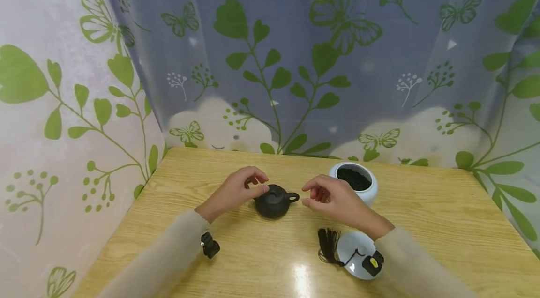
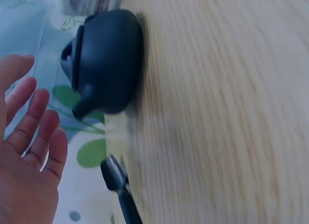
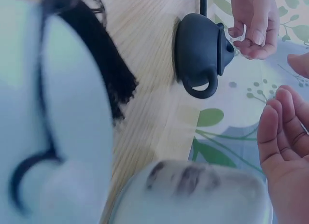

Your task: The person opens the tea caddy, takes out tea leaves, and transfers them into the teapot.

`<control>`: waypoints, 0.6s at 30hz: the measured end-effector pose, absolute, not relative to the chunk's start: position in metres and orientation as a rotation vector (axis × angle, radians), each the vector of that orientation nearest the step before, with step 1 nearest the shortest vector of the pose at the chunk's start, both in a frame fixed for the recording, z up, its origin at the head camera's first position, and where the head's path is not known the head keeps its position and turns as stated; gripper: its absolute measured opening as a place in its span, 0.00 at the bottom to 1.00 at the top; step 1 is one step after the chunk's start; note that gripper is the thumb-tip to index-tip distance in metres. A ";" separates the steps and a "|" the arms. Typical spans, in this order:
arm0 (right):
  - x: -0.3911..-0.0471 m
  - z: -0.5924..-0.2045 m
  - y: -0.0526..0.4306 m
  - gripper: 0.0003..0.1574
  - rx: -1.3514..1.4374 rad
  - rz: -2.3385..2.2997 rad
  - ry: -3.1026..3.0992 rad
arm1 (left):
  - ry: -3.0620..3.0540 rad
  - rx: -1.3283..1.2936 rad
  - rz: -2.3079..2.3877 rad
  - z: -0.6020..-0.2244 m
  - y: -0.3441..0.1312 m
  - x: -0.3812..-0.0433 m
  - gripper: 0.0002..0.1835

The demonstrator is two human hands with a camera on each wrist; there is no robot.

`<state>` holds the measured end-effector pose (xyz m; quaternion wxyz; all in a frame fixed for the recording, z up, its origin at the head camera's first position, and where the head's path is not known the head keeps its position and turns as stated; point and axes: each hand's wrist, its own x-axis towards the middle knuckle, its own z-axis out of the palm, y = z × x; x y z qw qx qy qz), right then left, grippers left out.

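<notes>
A small dark teapot [image 1: 272,207] with its lid on stands upright on the table, its loop handle to the right. My left hand [image 1: 236,191] hovers at the spout side, fingers loosely bent, with nothing in its grasp; in the left wrist view a gap shows between fingers and teapot [image 2: 108,62]. On the handle side, my right hand [image 1: 331,196] is held just short of the handle, fingers relaxed and holding nothing. A black scoop [image 2: 115,175] appears below the spout in the left wrist view; my left hand seems to hide it in the head view.
Behind my right hand stands a white jar [image 1: 372,191] filled with dark tea leaves. Its likely lid, a white disc [image 1: 356,270] with a black cord and tassel [image 1: 328,240], lies nearer me. A printed curtain [image 1: 270,115] borders the wooden table's back edge.
</notes>
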<state>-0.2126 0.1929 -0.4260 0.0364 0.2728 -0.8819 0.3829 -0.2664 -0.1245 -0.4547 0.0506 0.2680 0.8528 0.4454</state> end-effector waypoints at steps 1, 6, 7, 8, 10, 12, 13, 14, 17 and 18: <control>-0.210 -0.426 0.197 0.13 0.832 1.190 -2.705 | 2.595 0.830 1.354 -0.454 -0.121 -0.267 0.16; -0.198 -0.429 0.213 0.12 0.846 1.256 -2.699 | 2.582 0.893 1.324 -0.450 -0.103 -0.268 0.15; -0.196 -0.430 0.215 0.12 0.859 1.265 -2.694 | 2.578 0.905 1.318 -0.448 -0.099 -0.268 0.16; -0.193 -0.431 0.217 0.11 0.878 1.274 -2.684 | 2.579 0.917 1.310 -0.446 -0.096 -0.268 0.16; -0.187 -0.433 0.221 0.11 0.912 1.283 -2.661 | 2.583 0.938 1.289 -0.443 -0.088 -0.269 0.17; -0.183 -0.435 0.226 0.12 0.938 1.280 -2.636 | 2.579 0.958 1.277 -0.441 -0.081 -0.270 0.18; -0.181 -0.436 0.228 0.12 0.951 1.274 -2.626 | 2.574 0.965 1.268 -0.440 -0.077 -0.270 0.19; -0.179 -0.438 0.230 0.12 0.963 1.266 -2.617 | 2.564 0.971 1.262 -0.439 -0.074 -0.271 0.20; -0.175 -0.442 0.237 0.13 0.969 1.250 -2.608 | 2.522 0.989 1.253 -0.437 -0.062 -0.272 0.24; -0.173 -0.444 0.240 0.13 0.968 1.247 -2.604 | 2.511 0.992 1.244 -0.436 -0.058 -0.273 0.25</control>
